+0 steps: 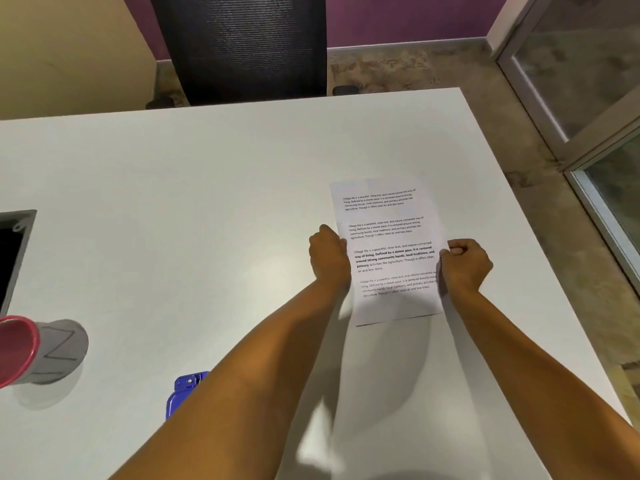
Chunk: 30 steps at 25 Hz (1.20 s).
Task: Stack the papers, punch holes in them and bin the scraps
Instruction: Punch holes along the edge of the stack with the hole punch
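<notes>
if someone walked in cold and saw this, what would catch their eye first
Most likely the two bare arms reaching to the printed paper right of centre on the white table, the left hand and right hand gripping its side edges. Then the colour: a blue punch half hidden under the left forearm, and a grey bin with a red rim at the left edge.

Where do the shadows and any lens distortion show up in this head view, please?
Head view: soft shadows from the arms fall on the table below the papers; the hole punch is half hidden; wide-angle bending curves the table edges; fine print is slightly blurred.
</notes>
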{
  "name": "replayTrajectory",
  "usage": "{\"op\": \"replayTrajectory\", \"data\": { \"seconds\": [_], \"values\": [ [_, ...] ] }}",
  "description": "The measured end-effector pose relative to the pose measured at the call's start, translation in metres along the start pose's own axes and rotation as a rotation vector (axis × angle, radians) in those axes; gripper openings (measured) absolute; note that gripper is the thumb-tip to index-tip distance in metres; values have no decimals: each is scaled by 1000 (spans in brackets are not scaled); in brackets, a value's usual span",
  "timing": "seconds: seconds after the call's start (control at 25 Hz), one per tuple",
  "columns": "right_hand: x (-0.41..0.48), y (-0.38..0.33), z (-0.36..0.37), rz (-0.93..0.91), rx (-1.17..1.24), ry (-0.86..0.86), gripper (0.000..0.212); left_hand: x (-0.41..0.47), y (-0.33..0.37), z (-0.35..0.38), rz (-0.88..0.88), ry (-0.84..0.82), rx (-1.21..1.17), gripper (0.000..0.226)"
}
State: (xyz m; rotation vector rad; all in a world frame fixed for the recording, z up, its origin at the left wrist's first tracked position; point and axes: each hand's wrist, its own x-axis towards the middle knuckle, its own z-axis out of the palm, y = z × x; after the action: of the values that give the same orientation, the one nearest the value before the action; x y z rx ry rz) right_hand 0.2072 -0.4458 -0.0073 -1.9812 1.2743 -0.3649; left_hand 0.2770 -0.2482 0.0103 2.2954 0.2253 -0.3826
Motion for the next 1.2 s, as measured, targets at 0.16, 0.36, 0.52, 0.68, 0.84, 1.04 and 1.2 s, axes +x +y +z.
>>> {"op": "replayTrajectory", "data": {
  "seconds": [0.16,0.36,0.52,0.68,0.84,1.04,1.2],
  "values": [
    [0,-2,0,18,9,28,22,2,2,0,-26,-16,7,19],
    [-14,-5,-6,29,77,90,23,-4,-2,-2,-16,-2,-147,13],
    [-47,-5,-11,-19,126,100,28,-24,-20,-8,38,18,-201,16],
    [-97,3,-25,-226,107,12,24,-62,-52,-31,166,52,-200,13],
    [-157,22,-37,-418,44,-136,19,-109,-92,-70,176,94,-227,16],
    [-234,57,-45,-638,-58,-270,18,-171,-158,-125,32,217,-215,13],
    [-279,82,-40,-683,-184,-373,22,-207,-203,-155,-46,303,-145,9]
  ]
}}
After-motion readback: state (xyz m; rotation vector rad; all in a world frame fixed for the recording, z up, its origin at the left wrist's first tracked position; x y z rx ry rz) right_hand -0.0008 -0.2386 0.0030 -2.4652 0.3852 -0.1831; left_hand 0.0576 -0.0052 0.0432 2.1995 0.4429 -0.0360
